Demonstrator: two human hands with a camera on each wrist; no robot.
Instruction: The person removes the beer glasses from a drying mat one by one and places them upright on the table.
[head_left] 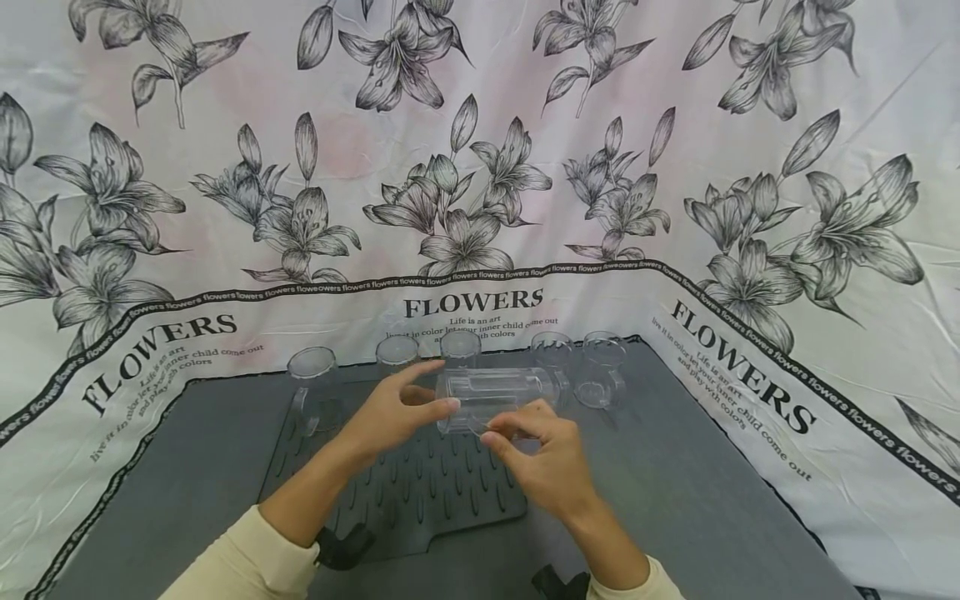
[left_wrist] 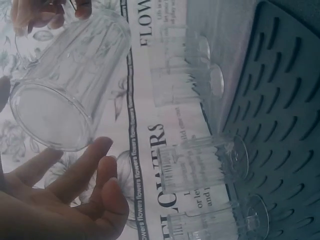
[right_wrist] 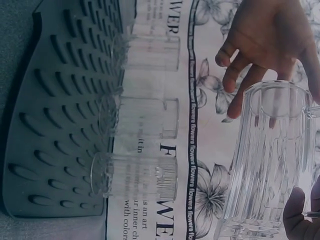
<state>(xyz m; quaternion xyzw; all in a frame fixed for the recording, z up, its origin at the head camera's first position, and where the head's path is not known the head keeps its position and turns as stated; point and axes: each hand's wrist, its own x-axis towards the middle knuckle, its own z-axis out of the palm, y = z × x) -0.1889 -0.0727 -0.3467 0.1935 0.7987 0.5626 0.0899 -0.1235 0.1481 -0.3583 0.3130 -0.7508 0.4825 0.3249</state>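
A clear glass mug with ribbed sides (head_left: pixel 498 392) is held on its side above the dark mat (head_left: pixel 405 492). My right hand (head_left: pixel 543 454) pinches its handle between thumb and fingers, which the right wrist view shows at the lower right edge. Around the base end is my left hand (head_left: pixel 397 408), fingers spread and loosely bent, thumb tip overlapping the glass in the head view. In the left wrist view the round base of the mug (left_wrist: pixel 52 117) faces the camera, just above the left fingers (left_wrist: pixel 82 172).
Several more clear mugs line the back of the table, among them a left one (head_left: pixel 311 392), a middle one (head_left: pixel 460 346) and a right one (head_left: pixel 600 371). Behind them hangs a white cloth (head_left: pixel 352 325) with printed flowers. The ridged mat lies on the grey tabletop (head_left: pixel 660 500).
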